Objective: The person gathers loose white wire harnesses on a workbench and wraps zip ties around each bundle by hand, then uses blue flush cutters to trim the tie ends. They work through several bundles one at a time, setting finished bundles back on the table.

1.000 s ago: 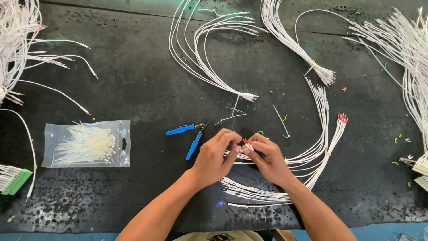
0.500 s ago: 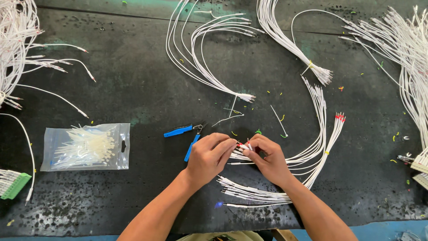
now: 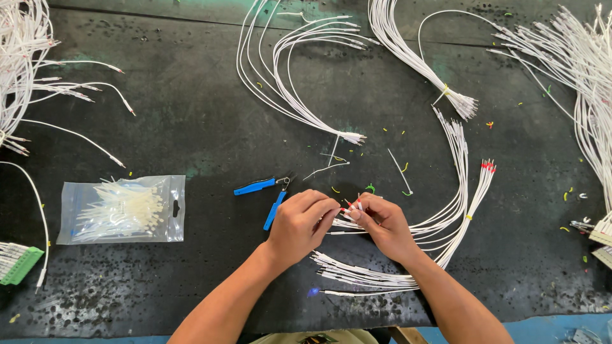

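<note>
White thin wire ends (image 3: 349, 213) pinched between left hand (image 3: 299, 226), right hand (image 3: 382, 226).

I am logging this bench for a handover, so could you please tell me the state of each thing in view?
Left hand: closed on the wire ends.
Right hand: closed on the wire ends.
Wire ends: red-tipped, pinched between both hands.
Blue-handled cutters: lying on the mat, handles apart.
Bag of cable ties: lying flat, untouched.
Green connector: wired, at the mat's left edge.

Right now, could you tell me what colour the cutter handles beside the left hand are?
Blue, clearest in the head view: the cutters lie by the left hand.
</note>
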